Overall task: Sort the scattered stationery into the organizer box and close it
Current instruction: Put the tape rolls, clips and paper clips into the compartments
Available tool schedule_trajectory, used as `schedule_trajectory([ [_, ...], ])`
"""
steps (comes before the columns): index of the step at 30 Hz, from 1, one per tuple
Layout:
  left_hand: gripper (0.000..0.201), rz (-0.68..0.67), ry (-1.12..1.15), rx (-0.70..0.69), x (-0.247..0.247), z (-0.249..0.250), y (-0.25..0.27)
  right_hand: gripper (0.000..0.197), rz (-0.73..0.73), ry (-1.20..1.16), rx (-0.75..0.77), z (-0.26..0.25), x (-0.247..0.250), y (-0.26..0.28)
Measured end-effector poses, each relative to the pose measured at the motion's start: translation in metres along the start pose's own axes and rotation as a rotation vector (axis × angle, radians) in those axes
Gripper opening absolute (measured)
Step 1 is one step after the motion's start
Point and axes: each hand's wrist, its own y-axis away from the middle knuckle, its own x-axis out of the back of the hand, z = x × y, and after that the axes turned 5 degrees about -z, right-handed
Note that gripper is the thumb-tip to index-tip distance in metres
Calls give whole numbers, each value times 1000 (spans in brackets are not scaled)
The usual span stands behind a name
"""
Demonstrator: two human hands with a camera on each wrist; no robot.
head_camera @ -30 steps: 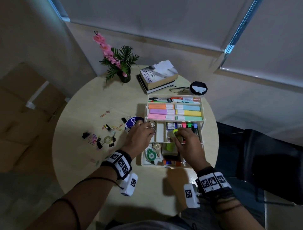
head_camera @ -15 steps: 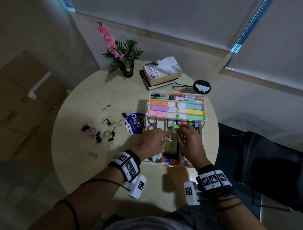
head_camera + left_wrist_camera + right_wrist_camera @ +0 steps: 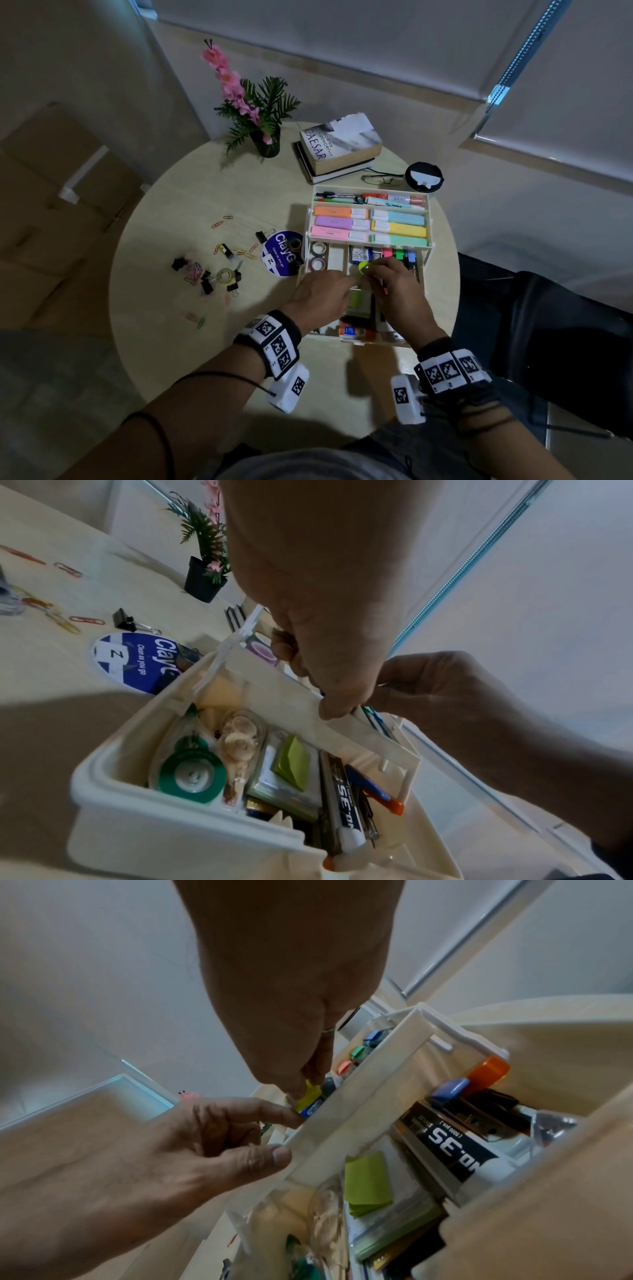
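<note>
- One round pale wood tabletop (image 3: 191, 212) sits in a dim room corner with two lowered blinds behind it.
- One cream organizer box (image 3: 368, 337) stands open on the tabletop's right half, with three tiers stepped back from the person.
- The top tier holds pens; the next holds six pastel highlighters (image 3: 370, 224) in two columns of three.
- Two stacked books (image 3: 337, 147) lie beyond the box, beside one potted plant (image 3: 263, 137) with pink flowers, one pair of glasses (image 3: 382, 179) and one round black item (image 3: 424, 177).
- One blue round sticker (image 3: 281, 255) lies just left of the box.
- Still scattered at left: about five black binder clips, one tape roll (image 3: 224, 275), and a dozen or so paper clips, too small to count surely.
- Two hands meet over the lowest sliding tray (image 3: 308, 696).
- Left hand (image 3: 320, 296): its grip pinches the tray's front wall, thumb outside, fingers inside, as both wrist views show.
- Right hand (image 3: 397, 291): its grip is closed on a small yellow-green piece (image 3: 363, 267) inside that tray, next to the markers.
- Only the right wrist view shows blue print on that piece (image 3: 310, 1099).
- Only the left wrist view shows the bottom compartment fully: two tape dispensers, green sticky notes (image 3: 293, 761), a staple box, a pen.
</note>
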Motion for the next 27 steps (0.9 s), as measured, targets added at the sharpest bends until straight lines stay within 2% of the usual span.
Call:
schedule_trajectory([
  [4,38,-7,9,-16,2,-4,4,13,-57,53,19,-1,-3,-12],
  [8,36,-13,0,-14,-2,-7,8,8,-90,218,79,-1,-8,-23],
  [16,37,-63,70,-28,-8,-14,10,15,-59,448,19,-8,-6,-17],
  [22,31,-30,76,-55,-9,-17,9,8,-49,418,-12,-17,-8,-18],
  [27,40,-62,196,-66,-18,-23,9,8,-96,305,-17,-11,-6,-26],
])
